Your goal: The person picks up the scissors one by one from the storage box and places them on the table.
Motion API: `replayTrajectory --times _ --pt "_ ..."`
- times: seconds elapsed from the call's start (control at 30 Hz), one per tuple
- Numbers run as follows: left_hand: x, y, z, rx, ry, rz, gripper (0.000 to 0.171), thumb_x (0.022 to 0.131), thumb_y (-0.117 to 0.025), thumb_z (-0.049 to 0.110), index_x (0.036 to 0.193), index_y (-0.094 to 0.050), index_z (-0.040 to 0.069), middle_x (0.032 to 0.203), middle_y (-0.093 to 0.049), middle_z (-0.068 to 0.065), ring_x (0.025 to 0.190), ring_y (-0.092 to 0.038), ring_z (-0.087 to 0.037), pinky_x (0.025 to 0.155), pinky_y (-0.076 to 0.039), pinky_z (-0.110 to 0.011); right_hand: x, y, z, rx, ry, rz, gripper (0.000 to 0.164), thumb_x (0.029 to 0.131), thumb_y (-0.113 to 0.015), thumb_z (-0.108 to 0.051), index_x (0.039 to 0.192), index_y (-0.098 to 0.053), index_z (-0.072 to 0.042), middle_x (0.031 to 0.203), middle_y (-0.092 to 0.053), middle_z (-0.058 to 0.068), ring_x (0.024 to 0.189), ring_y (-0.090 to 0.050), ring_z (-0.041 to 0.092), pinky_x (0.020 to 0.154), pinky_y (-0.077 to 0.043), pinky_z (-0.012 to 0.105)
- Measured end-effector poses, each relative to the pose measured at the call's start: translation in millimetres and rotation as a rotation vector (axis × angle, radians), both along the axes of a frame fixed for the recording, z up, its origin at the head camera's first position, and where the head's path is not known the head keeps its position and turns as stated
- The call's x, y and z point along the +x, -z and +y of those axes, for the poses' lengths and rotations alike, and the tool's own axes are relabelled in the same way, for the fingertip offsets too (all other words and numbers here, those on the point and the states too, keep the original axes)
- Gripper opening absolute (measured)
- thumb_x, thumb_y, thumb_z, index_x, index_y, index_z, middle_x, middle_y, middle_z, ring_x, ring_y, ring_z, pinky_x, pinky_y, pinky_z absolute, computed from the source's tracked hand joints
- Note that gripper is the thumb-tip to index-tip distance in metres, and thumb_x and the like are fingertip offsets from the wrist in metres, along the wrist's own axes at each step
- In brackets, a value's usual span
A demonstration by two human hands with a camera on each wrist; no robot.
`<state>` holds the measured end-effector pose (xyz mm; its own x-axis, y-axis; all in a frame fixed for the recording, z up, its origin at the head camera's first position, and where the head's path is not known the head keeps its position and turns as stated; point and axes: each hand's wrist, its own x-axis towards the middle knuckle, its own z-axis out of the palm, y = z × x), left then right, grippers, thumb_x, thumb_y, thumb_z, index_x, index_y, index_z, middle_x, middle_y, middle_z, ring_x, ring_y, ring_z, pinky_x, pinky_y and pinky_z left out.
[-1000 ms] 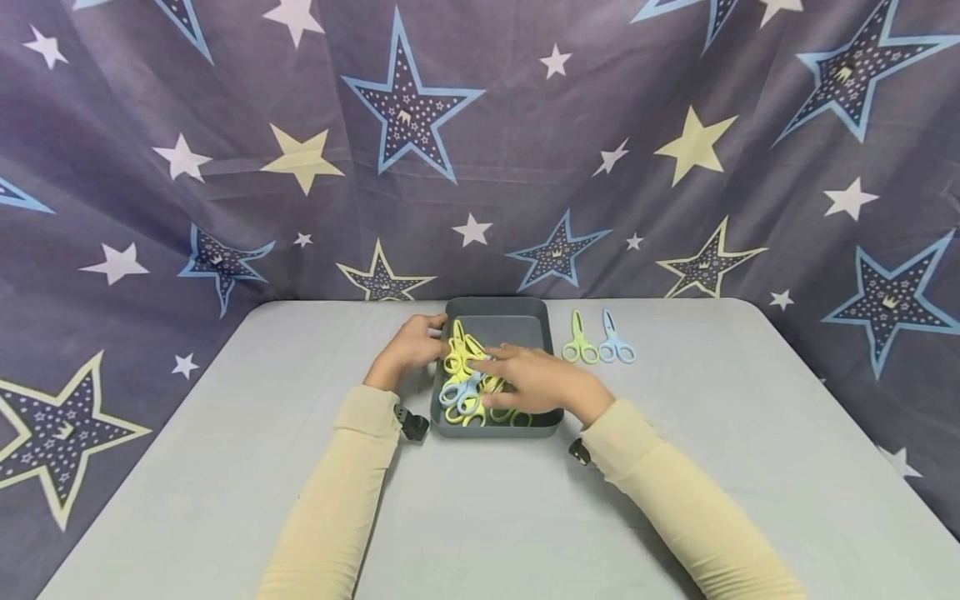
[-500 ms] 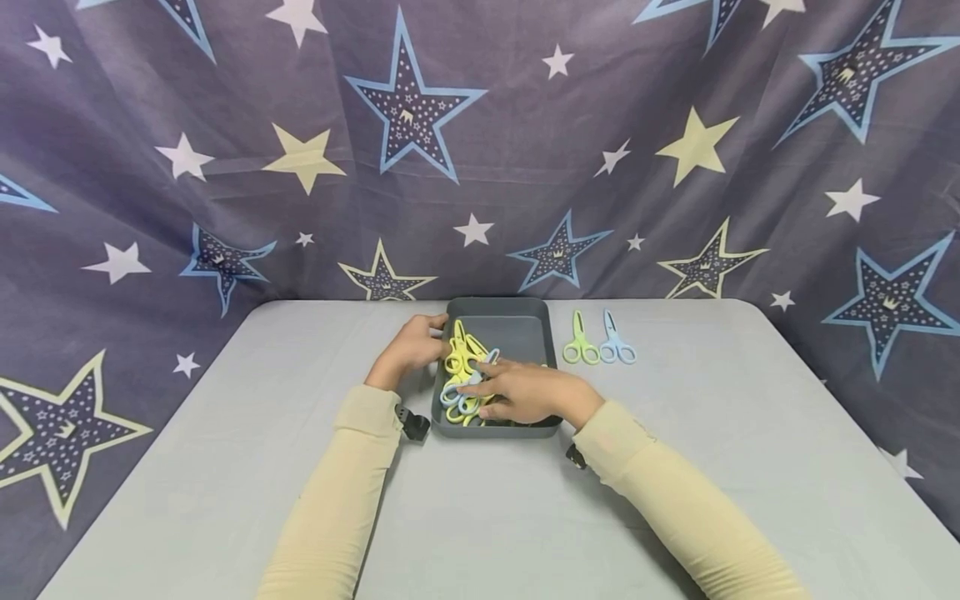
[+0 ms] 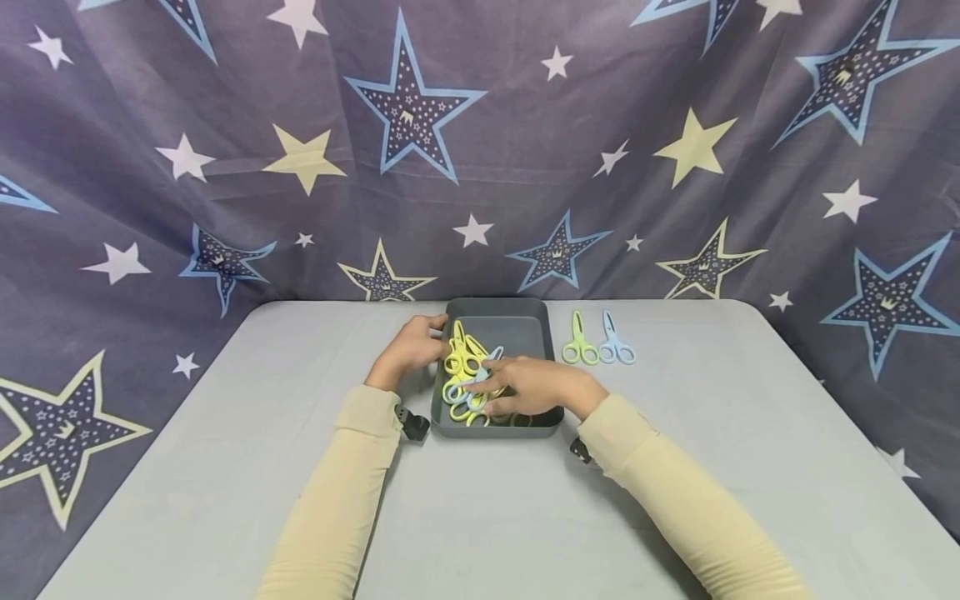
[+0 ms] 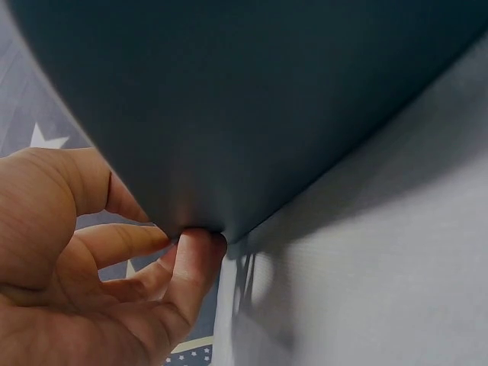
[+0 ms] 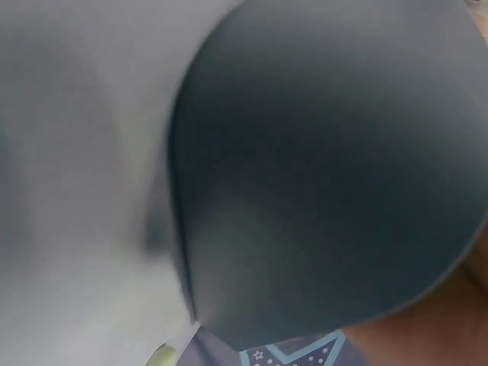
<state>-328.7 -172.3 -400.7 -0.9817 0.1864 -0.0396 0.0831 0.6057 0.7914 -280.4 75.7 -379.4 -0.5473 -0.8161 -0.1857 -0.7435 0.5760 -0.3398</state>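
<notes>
One left hand (image 3: pixel 411 342) is pinching grey tray (image 3: pixel 495 432); right hand (image 3: pixel 536 386), fingers parted over in-tray blue scissors (image 3: pixel 482 374), hold unclear; we're risking snags from overlapping yellow scissors (image 3: pixel 458 339).

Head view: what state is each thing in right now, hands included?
Tray: upright on the table, uncovered.
Yellow scissors: overlapping in the tray.
Blue scissors in tray: on the heap, partly hidden.
Left hand: holding the tray's left edge.
Right hand: over the tray, at its blue scissors; grip unclear.
Green scissors: flat, tips pointing away.
Blue scissors on table: same, beside the green pair.
</notes>
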Motion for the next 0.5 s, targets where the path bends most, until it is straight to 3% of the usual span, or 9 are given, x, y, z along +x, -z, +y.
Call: replayTrajectory --times 0.5 --pt "0.9 -0.8 1.0 0.028 -0.006 -0.029 0.083 0.075 -0.063 0.002 0.155 -0.04 -0.002 0.148 -0.055 -0.02 0.129 -0.057 -0.032 0.104 -0.05 -0.045 -11.6 -3.2 6.0 -0.046 0.034 -0.011 0.045 0.098 -0.068 -0.031 0.142 -0.062 -0.028 0.164 -0.031 0.019 0.145 -0.038 0.044 0.119 -0.031 0.057"
